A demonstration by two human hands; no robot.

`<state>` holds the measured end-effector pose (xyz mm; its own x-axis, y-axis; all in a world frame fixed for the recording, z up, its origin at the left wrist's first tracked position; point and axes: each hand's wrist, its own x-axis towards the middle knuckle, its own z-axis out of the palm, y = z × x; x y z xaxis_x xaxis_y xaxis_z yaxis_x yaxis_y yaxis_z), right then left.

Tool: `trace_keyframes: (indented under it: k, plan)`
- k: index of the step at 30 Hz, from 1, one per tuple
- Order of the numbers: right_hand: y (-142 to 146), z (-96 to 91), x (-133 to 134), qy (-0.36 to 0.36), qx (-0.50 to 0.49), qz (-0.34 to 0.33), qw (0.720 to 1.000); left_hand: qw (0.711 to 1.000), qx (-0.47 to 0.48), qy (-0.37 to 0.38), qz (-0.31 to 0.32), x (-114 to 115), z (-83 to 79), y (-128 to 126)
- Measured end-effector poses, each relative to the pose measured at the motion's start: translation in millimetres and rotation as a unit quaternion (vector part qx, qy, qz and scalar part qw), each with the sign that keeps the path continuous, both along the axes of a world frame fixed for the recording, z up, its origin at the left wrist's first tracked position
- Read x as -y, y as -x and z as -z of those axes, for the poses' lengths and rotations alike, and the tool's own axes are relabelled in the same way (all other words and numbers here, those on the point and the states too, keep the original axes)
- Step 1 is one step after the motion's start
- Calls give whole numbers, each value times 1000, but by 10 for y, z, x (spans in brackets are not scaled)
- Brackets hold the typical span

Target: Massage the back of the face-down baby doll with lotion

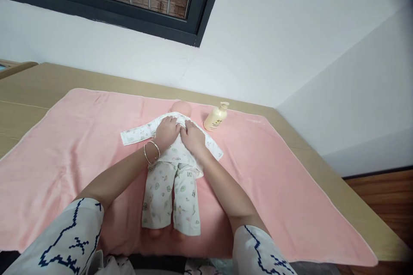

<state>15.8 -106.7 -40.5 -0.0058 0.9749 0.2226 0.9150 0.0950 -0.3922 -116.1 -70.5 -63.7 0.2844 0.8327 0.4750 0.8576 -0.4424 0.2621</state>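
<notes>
A baby doll (181, 107) lies on its back on a pink towel (80, 146), dressed in a white printed top and matching trousers (171, 197). Both of my hands rest on the doll's chest. My left hand (166, 132), with two bangles at the wrist, has its fingers curled on the front of the white top (176, 150). My right hand (192, 136) sits right beside it, fingers bent and pinching the same fabric near the collar. The doll's sleeves spread out to both sides, and its bare feet (164, 234) stick out below the trousers.
A cream pump bottle (216, 117) lies tilted on the towel just right of the doll's head. The towel covers a tan table (322, 159) set against a white wall. A dark-framed window is above. Wooden floor shows at right.
</notes>
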Motion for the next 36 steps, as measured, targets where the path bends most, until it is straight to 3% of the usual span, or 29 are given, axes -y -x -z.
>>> trace_keyframes:
  k: [6, 13, 18, 28, 36]
  plan:
    - [-226, 160, -290, -21, -26, -73, 997, 999, -18, -26, -32, 147, 1, -75]
    - [13, 50, -21, -43, 49, -12, 998, 999, 31, 11, -2, -104, 80, 39]
    - [157, -17, 163, -53, 79, 5, 995, 999, 49, 10, 9, -122, 82, 60]
    - [-159, 163, -230, -33, -33, -56, 997, 998, 60, -34, 8, 13, 64, 14]
    - [-126, 206, -188, -49, -21, -47, 997, 997, 72, -40, 3, -10, 106, 13]
